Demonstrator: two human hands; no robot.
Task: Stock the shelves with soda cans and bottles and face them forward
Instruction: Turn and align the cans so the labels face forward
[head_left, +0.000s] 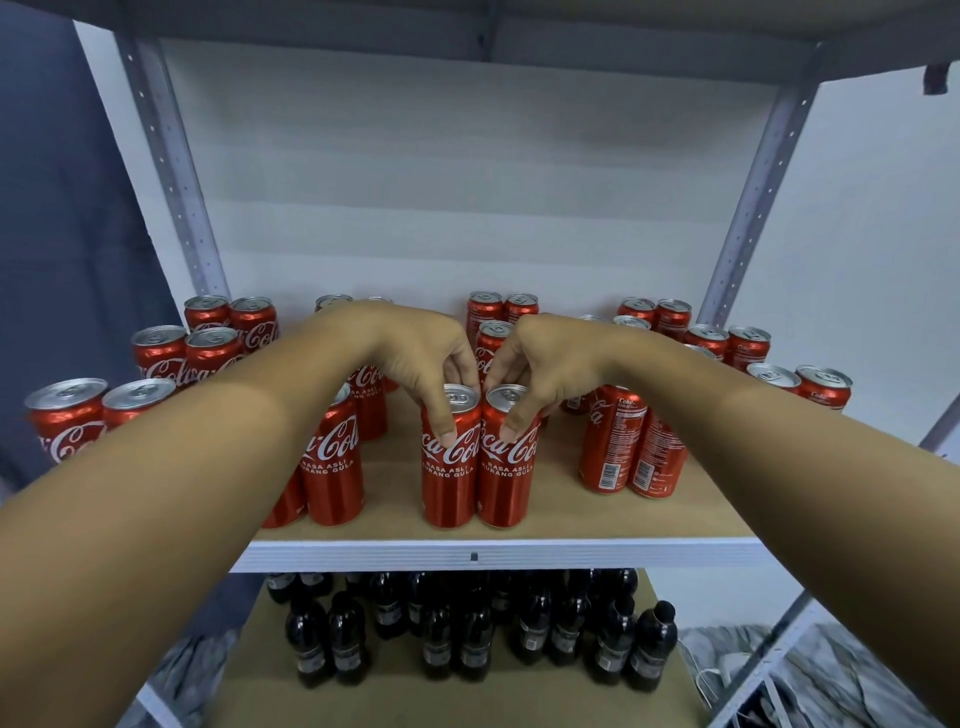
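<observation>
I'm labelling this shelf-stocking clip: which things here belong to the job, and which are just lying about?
Job: left hand and right hand, each gripping a front can; other red cans; dark bottles below; shelf.
Lying about: crumpled grey material on the floor.

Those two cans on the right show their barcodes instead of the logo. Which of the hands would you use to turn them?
The right hand, I'd guess. The backward cans stand just beside and below it, while the left hand would have to cross over.

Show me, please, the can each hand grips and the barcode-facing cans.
Left-hand can (450, 462): head view, logo.
Right-hand can (508, 457): head view, logo.
Barcode-facing cans (613, 452): head view, back label.
</observation>
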